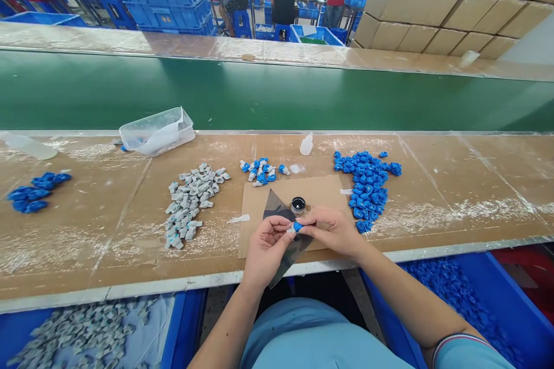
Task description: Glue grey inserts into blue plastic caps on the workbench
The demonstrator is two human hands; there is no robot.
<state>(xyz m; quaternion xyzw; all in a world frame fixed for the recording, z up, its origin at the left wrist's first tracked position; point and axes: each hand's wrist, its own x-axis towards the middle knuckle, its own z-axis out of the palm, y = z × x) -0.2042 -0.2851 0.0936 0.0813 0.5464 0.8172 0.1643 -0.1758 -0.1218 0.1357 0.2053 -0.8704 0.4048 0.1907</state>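
Contact over the near half of the cardboard mat [324,187]: the left hand [265,248] is pinched on the gray end of a blue-and-gray plastic piece [296,227], the right hand [335,232] clamped on its blue end! Both arms come in across the near edge of the counter [441,184]. Just beyond the grip sits a small black-topped jar [298,205]; below, a dark see-through sheet [289,262] pokes out past that near edge. Right side's tight, blue plastic parts [367,184] heaped close by the mat's right edge, then a broad open run toward the counter's right end. Left side's roomier: gray plastic parts [194,199] lie well apart from the mat, bare surface between. Joined pieces [261,177] cluster at the mat's far left corner, and a small white bottle [306,144] holds the counter's far edge, near the green belt [277,92].
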